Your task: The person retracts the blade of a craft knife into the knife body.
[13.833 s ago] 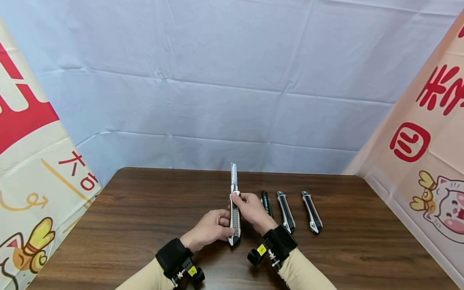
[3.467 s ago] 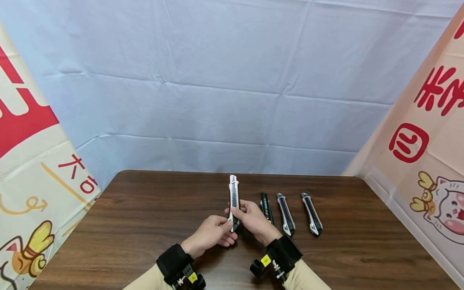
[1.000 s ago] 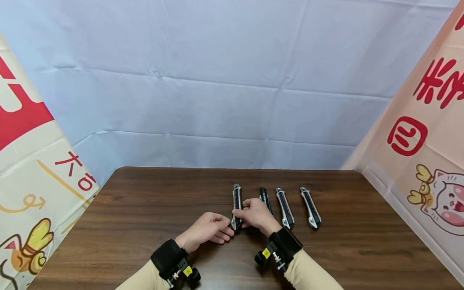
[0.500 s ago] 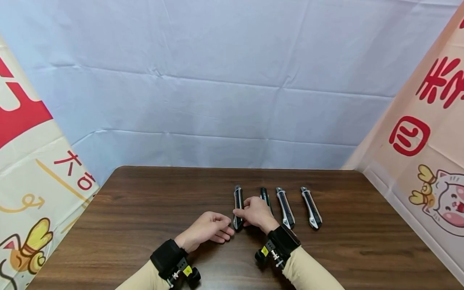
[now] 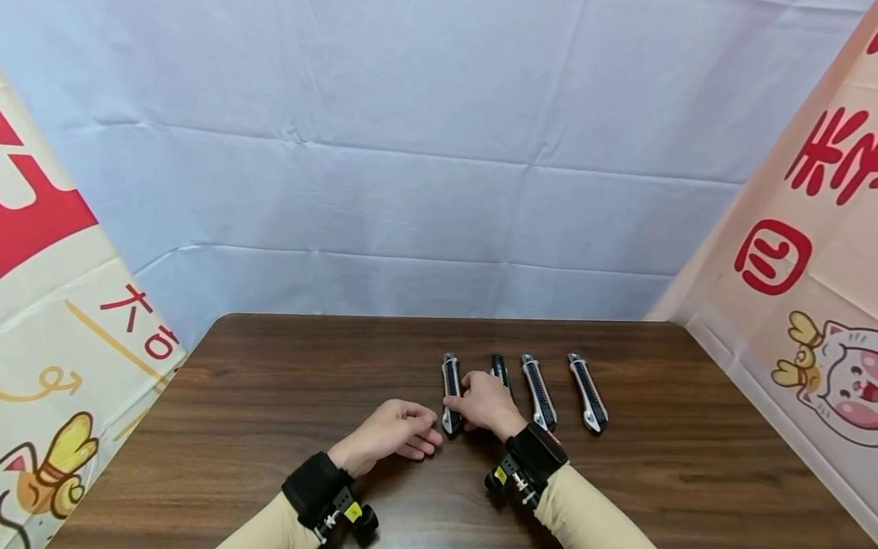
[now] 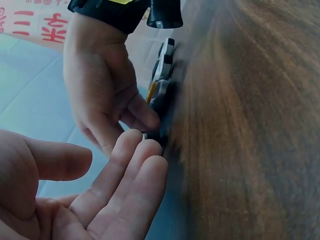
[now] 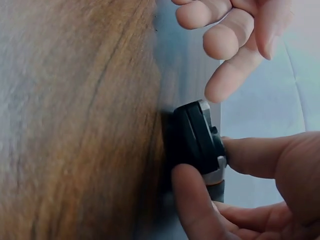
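Knife [image 5: 450,393] lowered since earlier, now flat on tabletop [image 5: 274,396], 9 o'clock end of row. Right hand [image 5: 485,402] pinches its butt; left hand [image 5: 391,433] relaxed, empty. Set-down step; release next.

Red "回" on right banner [image 5: 773,257]; "大" on left banner [image 5: 123,299].

utility knife [image 5: 450,393] | black-silver, blade retracted | flat on table, leftmost of row
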A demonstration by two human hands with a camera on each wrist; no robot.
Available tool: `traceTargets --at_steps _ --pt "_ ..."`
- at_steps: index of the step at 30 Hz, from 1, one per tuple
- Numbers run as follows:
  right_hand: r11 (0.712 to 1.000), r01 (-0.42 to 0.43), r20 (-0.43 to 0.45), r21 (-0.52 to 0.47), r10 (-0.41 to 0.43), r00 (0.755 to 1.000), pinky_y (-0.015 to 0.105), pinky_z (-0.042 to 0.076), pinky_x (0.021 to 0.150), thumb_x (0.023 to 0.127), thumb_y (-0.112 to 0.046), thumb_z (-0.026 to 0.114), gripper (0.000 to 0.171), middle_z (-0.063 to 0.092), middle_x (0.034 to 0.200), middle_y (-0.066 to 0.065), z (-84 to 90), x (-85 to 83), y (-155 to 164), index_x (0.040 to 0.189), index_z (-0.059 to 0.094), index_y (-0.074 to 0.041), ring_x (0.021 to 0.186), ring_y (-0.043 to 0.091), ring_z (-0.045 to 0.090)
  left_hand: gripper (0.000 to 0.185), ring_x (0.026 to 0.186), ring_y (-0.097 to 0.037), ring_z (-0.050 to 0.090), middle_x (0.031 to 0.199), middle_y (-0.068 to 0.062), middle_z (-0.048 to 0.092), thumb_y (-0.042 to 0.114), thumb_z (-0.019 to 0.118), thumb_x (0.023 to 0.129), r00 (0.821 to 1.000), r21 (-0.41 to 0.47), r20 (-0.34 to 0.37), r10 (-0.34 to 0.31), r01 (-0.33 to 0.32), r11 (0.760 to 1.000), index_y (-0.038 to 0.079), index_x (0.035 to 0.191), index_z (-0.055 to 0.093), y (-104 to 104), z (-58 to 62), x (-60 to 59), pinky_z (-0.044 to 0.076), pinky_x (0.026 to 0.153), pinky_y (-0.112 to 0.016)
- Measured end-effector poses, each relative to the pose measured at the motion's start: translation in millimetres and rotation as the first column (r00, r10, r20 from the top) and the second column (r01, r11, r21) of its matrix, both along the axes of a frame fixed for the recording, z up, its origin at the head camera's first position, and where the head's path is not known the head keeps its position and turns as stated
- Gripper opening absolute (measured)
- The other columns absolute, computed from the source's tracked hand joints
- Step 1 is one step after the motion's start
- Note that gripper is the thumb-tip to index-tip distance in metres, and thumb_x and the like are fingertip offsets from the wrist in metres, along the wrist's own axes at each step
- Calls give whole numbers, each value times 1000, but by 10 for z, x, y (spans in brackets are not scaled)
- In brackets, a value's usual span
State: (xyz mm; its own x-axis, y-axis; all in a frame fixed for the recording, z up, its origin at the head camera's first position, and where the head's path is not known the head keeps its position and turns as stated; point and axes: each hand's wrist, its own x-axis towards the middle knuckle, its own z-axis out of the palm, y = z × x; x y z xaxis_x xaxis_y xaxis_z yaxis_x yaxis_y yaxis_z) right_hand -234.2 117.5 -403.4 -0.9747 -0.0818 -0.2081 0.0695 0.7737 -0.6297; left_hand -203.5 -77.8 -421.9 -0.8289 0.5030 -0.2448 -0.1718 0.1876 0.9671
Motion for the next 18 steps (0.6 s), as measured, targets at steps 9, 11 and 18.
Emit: traceTargets --at_steps 9,11,18 --pt "998 -47 -17 49 48 999 27 50 55 94 -31 64 37 67 67 2 34 -16 25 119 62 -3 52 15 65 43 90 -17 71 100 -10 73 23 48 104 1000 2 -13 -7 7 1000 -6 136 51 -121 45 -28 60 81 -32" --pt "998 -42 -28 52 44 999 28 50 56 94 -32 63 38 68 73 1 45 -8 57 121 62 -4 53 14 64 43 92 -19 71 101 -11 73 23 48 104 1000 6 -12 -10 10 1000 -5 136 50 -152 49 -33 60 82 -33" --pt "992 -103 -222 68 116 968 30 46 67 95 -26 63 32 66 89 0 134 107 281 120 66 -7 69 9 54 42 96 -26 69 107 -16 71 24 50 103 970 -137 -242 17 -52 989 -1 136 51 -273 83 -9 58 82 -33"
